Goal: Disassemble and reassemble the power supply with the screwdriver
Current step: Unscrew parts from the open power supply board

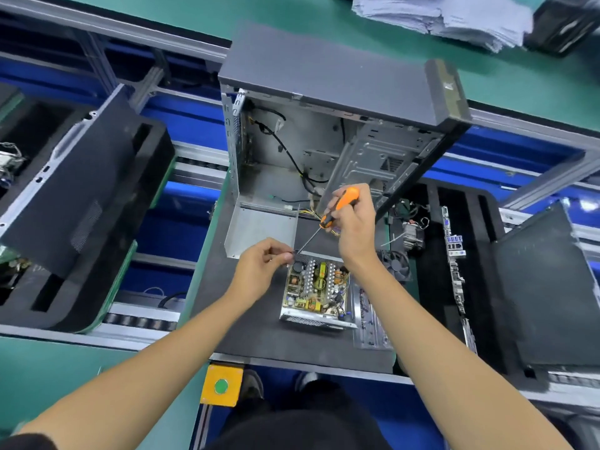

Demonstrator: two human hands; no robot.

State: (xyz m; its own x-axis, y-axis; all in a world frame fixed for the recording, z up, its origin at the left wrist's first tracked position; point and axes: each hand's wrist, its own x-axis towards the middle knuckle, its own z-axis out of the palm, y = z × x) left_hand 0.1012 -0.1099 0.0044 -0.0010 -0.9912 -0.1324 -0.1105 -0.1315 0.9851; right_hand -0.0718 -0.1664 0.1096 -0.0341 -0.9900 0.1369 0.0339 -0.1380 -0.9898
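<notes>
The power supply [316,292] lies open on the dark foam mat [259,336], its circuit board with coils and heat sinks showing. My right hand [352,227] grips an orange-and-black screwdriver [336,207], the shaft slanting down to the left toward the unit's far left corner. My left hand [263,267] is at that corner, its fingertips pinching something small and dark at the screwdriver tip; I cannot make out what it is. The supply's grey metal cover [261,230] lies just beyond, by the case.
An open grey computer case [324,125] stands behind the mat, cables hanging inside. A fan [396,263] and a motherboard [454,264] lie to the right on black foam. A black side panel [78,196] leans at left. A yellow box with a green button [221,385] sits at the near edge.
</notes>
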